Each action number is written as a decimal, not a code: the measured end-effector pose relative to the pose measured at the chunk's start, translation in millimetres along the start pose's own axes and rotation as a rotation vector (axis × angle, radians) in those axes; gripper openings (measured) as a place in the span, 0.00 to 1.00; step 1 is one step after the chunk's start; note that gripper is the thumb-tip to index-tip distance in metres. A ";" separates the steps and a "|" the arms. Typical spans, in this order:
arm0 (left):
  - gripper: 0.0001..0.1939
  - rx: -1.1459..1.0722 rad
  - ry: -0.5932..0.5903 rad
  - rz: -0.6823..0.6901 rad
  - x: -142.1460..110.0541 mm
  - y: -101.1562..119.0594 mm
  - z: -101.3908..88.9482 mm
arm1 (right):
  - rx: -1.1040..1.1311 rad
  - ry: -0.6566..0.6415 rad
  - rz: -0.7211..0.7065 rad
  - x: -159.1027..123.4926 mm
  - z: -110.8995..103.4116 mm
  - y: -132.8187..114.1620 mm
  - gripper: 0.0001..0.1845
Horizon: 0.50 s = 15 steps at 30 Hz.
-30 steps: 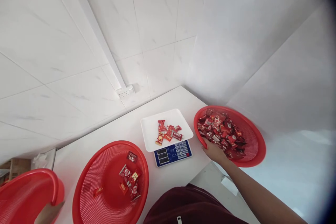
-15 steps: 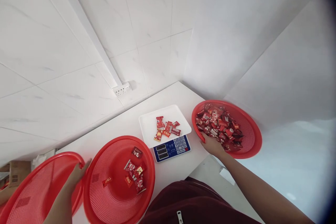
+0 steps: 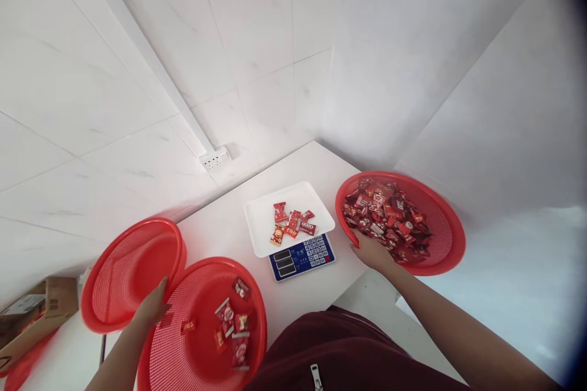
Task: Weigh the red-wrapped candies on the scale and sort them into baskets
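Note:
My right hand (image 3: 370, 250) is closed on the near rim of a round red plastic mesh basket (image 3: 454, 214), tilted and heaped with red-wrapped candies (image 3: 387, 220). My left hand (image 3: 153, 308) is at the left rim of a second red basket (image 3: 262, 317), fingers curled over that edge; several wrapped candies (image 3: 241, 348) lie inside. Beyond this hand leans a third red basket (image 3: 87, 293) with no candies visible in it. Between the baskets stands a digital scale (image 3: 302, 258), its white tray (image 3: 259, 220) bearing several wrapped candies (image 3: 293, 223).
The white table (image 3: 220, 226) runs along a tiled wall, with a wall socket (image 3: 215, 159) above its back edge. An open cardboard box (image 3: 62, 302) is at the far left. The table's right edge lies near the candy-filled basket.
The third basket has shifted back toward the wall. My left hand has moved from its rim to the second basket, which has slid slightly nearer me. My right hand stays on its basket.

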<state>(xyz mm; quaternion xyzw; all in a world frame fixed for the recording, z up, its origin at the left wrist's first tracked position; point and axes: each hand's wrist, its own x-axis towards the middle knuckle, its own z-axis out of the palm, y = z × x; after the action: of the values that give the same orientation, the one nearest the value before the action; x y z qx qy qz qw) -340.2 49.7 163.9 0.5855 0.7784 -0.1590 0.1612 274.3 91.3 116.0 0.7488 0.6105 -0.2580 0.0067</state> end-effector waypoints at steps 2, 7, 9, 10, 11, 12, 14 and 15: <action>0.40 0.077 -0.052 0.027 -12.3 -0.3 -0.3 | 0.011 -0.007 -0.006 0.2 -0.1 0.7 0.29; 0.36 0.279 -0.076 0.139 -39.1 2.1 -1.6 | 0.038 -0.009 -0.033 2.0 1.8 3.9 0.30; 0.37 0.376 -0.080 0.184 -45.6 2.5 0.0 | 0.041 -0.004 -0.045 3.0 3.3 5.6 0.30; 0.39 0.422 -0.085 0.203 -47.9 2.4 1.5 | 0.041 -0.004 -0.047 3.6 4.0 6.5 0.30; 0.40 0.462 -0.084 0.212 -49.6 2.5 3.2 | 0.041 -0.003 -0.050 4.2 4.7 7.4 0.29; 0.40 0.496 -0.075 0.207 -50.9 2.8 5.0 | 0.042 -0.003 -0.053 4.7 5.1 8.2 0.29; 0.41 0.549 -0.041 0.174 -52.4 4.7 7.9 | 0.048 -0.004 -0.064 5.4 5.4 9.4 0.29; 0.41 0.568 -0.022 0.153 -52.7 6.6 8.5 | 0.052 -0.002 -0.073 5.5 5.3 9.9 0.29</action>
<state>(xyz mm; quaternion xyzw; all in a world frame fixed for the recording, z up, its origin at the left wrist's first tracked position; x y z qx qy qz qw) -319.5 2.4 179.0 0.6625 0.6543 -0.3644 0.0108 282.0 92.1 106.2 0.7257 0.6305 -0.2747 -0.0217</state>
